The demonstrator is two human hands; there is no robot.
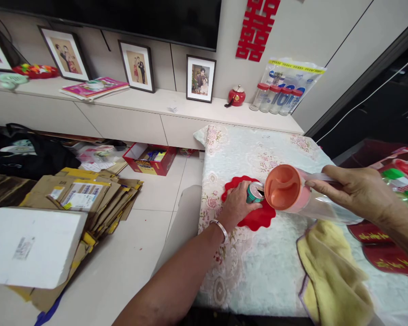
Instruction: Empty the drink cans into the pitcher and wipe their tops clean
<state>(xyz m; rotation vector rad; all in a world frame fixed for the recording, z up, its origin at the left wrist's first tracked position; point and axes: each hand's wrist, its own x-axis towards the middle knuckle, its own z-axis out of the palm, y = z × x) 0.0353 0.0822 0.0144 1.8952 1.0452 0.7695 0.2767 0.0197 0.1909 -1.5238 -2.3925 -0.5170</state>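
My left hand (237, 206) is closed around a green drink can (254, 194), its opened top facing up. The can stands on a red scalloped mat (256, 220) on the cloth-covered table. My right hand (363, 192) grips the handle of a clear plastic pitcher (283, 189) with an orange top. Tipped well over to the left, the pitcher has its orange end right beside the can's top. Whether the two touch, or any liquid flows between them, I cannot tell.
A yellow cloth (336, 271) lies at the table's front right, near red packages (391, 251) and green-capped bottles (394, 175). Behind, a low cabinet (129, 120) bears picture frames and red-lidded jars (274, 99). Flattened cardboard (102, 199) and a white box (34, 246) lie on the left floor.
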